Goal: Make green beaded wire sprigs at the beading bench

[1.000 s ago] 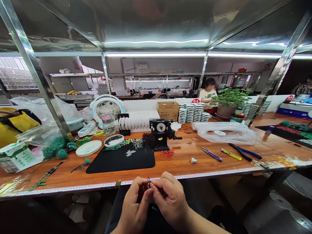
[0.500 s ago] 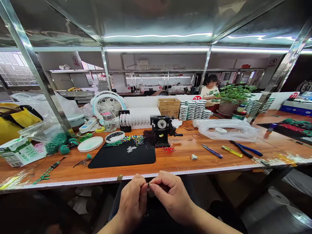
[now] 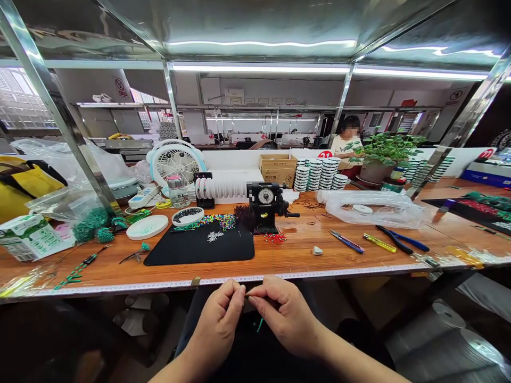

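In front of the table edge, low over my lap, both hands are close together with their fingertips nearly meeting. My left hand (image 3: 220, 319) is closed, thumb pinched against the forefinger. My right hand (image 3: 284, 315) pinches too, at a small dark bit of cord between the fingertips. From under the right hand hangs a short green end of the thin cord (image 3: 260, 325). Most of the cord is hidden by the fingers. Beyond the hands lies a black mat (image 3: 191, 252) with loose white beads (image 3: 214, 236) and multicoloured beads (image 3: 223, 221).
A black hand-cranked machine (image 3: 264, 207) with a dial stands behind the mat, beside a row of white spools (image 3: 223, 188). Tweezers (image 3: 346, 242), a yellow-handled tool (image 3: 379, 243) and pliers (image 3: 401, 239) lie right. A measuring tape (image 3: 319, 274) runs along the edge. Another person (image 3: 346, 141) sits beyond.
My fingertips have shifted slightly apart and the left thumb now points upward. The green cord end has come into sight below my right hand. The view has tilted slightly downward.
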Tool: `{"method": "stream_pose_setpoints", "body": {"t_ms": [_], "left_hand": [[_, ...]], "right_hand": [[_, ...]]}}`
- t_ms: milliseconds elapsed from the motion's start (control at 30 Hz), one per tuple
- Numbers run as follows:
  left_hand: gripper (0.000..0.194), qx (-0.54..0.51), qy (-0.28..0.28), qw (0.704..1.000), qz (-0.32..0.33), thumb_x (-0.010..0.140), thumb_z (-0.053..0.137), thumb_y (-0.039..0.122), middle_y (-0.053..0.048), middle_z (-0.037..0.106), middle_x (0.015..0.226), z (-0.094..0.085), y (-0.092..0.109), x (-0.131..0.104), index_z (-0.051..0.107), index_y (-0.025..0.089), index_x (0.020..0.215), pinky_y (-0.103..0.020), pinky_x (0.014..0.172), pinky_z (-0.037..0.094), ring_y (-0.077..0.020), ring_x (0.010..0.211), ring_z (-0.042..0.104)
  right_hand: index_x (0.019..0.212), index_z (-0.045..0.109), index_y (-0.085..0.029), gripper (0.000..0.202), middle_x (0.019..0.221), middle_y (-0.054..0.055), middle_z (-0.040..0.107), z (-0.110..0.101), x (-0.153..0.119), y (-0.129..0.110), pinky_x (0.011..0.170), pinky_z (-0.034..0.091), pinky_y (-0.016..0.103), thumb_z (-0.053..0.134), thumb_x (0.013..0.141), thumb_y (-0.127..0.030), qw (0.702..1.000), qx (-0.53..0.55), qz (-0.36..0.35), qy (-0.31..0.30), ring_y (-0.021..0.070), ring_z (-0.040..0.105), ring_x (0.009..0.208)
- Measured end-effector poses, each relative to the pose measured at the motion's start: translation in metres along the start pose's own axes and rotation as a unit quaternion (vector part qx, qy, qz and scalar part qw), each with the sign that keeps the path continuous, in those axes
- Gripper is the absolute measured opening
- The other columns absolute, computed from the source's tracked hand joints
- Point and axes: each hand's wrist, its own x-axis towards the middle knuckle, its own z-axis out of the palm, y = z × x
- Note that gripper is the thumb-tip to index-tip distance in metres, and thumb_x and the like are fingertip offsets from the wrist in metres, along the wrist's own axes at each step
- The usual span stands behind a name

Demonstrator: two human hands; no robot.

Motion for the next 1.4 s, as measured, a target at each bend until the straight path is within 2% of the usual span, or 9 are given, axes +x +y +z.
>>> {"method": "stream_pose_setpoints", "body": {"t_ms": [133,233,367,600,800,967,1067,1233,1400], "left_hand": [[0.033,-0.118,-0.022,0.990,-0.076,0.086,0.047,0.045,0.005,0.032,0.060,0.002,-0.002,0.000,0.042,0.018,0.067,-0.021,0.048,0.024,-0.0094,0.054,0.024],[0.034,-0.142,-0.016,0.986,-0.081,0.084,0.051,0.046,0.005,0.033,0.061,0.003,-0.003,0.001,0.044,0.018,0.067,-0.020,0.049,0.024,-0.0088,0.055,0.024],[0.035,-0.181,-0.014,0.977,-0.108,0.081,0.055,0.049,0.007,0.030,0.058,0.005,0.001,0.001,0.043,0.018,0.068,-0.020,0.049,0.023,-0.0083,0.053,0.024],[0.036,-0.230,-0.018,0.964,-0.130,0.079,0.058,0.048,0.007,0.030,0.058,0.008,-0.002,0.003,0.042,0.018,0.067,-0.020,0.048,0.021,-0.0079,0.053,0.023],[0.032,-0.188,-0.017,0.979,-0.081,0.084,0.054,0.044,0.005,0.035,0.061,0.008,-0.011,0.002,0.047,0.017,0.069,-0.020,0.051,0.026,-0.0086,0.056,0.026],[0.032,-0.184,0.002,0.980,-0.074,0.083,0.054,0.045,0.005,0.034,0.061,0.008,-0.006,0.002,0.046,0.018,0.069,-0.020,0.050,0.026,-0.0090,0.055,0.025],[0.033,-0.173,-0.002,0.982,-0.071,0.083,0.052,0.046,0.005,0.033,0.061,0.009,-0.005,0.001,0.045,0.018,0.068,-0.020,0.050,0.027,-0.0096,0.056,0.025],[0.032,-0.137,0.007,0.989,-0.047,0.082,0.055,0.045,0.003,0.041,0.064,0.009,-0.008,0.002,0.050,0.017,0.067,-0.021,0.052,0.031,-0.0107,0.057,0.031],[0.030,-0.146,0.009,0.988,-0.047,0.085,0.051,0.044,0.004,0.037,0.063,0.008,-0.009,0.002,0.047,0.018,0.069,-0.020,0.052,0.030,-0.0100,0.057,0.029]], "right_hand": [[0.069,0.067,-0.016,0.018,0.059,-0.002,0.055,0.003,0.000,0.003,0.056,0.034,0.022,0.056,0.082,-0.019,1.000,-0.011,0.010,0.014,0.0096,0.046,0.057],[0.072,0.068,-0.016,0.018,0.061,-0.002,0.059,0.003,0.001,0.003,0.057,0.036,0.021,0.055,0.083,-0.020,1.000,0.007,0.017,0.011,0.0094,0.048,0.058],[0.081,0.067,-0.017,0.015,0.072,0.000,0.063,-0.003,0.001,0.001,0.063,0.038,0.020,0.054,0.085,-0.021,1.000,0.003,-0.013,0.001,0.0102,0.054,0.066],[0.078,0.068,-0.014,0.016,0.067,0.001,0.060,-0.002,-0.001,0.004,0.060,0.037,0.021,0.053,0.083,-0.019,0.999,-0.023,-0.031,0.017,0.0105,0.051,0.062],[0.073,0.071,-0.017,0.020,0.063,0.000,0.064,0.000,0.002,0.006,0.056,0.037,0.021,0.054,0.083,-0.020,0.998,0.055,0.037,0.012,0.0105,0.052,0.058],[0.085,0.071,-0.019,0.017,0.074,0.002,0.066,-0.006,0.002,0.004,0.064,0.039,0.022,0.054,0.085,-0.022,1.000,0.018,0.004,-0.015,0.0119,0.055,0.067],[0.081,0.071,-0.017,0.017,0.069,0.001,0.064,-0.006,0.002,0.004,0.062,0.038,0.022,0.055,0.084,-0.020,1.000,0.001,0.005,-0.005,0.0112,0.053,0.063],[0.072,0.070,-0.016,0.019,0.061,0.000,0.063,-0.002,0.002,0.006,0.056,0.038,0.020,0.055,0.082,-0.020,0.998,0.043,0.037,-0.003,0.0102,0.051,0.057],[0.082,0.070,-0.018,0.017,0.076,0.001,0.066,-0.006,0.002,0.005,0.065,0.040,0.022,0.054,0.085,-0.022,0.999,0.024,0.013,-0.019,0.0120,0.056,0.068]]}}
